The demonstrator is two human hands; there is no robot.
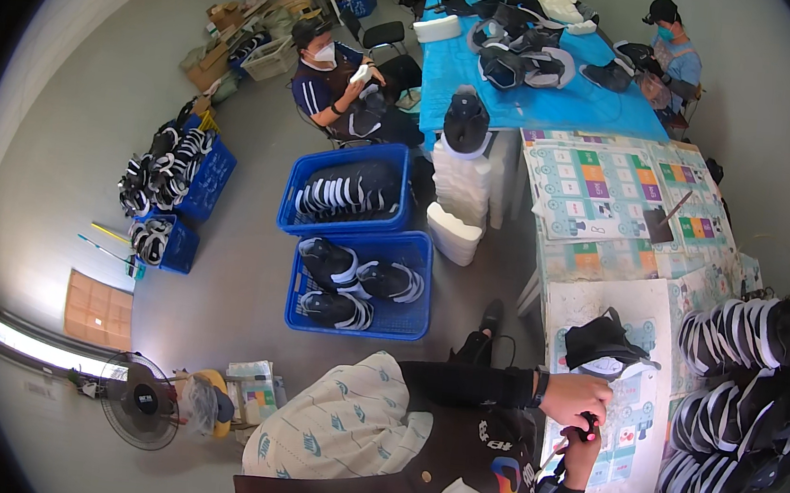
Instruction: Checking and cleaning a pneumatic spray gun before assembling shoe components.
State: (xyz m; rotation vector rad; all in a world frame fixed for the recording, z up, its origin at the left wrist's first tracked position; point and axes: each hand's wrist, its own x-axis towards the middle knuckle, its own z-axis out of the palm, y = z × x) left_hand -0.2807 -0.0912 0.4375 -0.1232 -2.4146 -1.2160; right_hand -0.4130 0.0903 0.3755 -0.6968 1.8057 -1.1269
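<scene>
My left hand (578,398), with a dark band at its wrist, reaches over the white sheet (637,303) on the table, fingers curled closed. Just below it my right hand (581,457) is closed too. Between them is a small black object (591,425) with a pinkish-red spot; its kind is too small to tell, and both hands grip it. A thin light-coloured stick (550,456) shows beside my right hand. A black shoe upper (602,344) with a white and grey edge lies on the sheet, just beyond my left hand and apart from it.
Stacked black-and-grey shoe uppers (738,337) line the table's right side. A dark scraper-like tool (660,226) lies on printed sheets (591,189). Blue crates (357,324) with shoe parts stand on the floor, near white foam-like pieces (453,233). Two people sit by the blue-covered table (460,67).
</scene>
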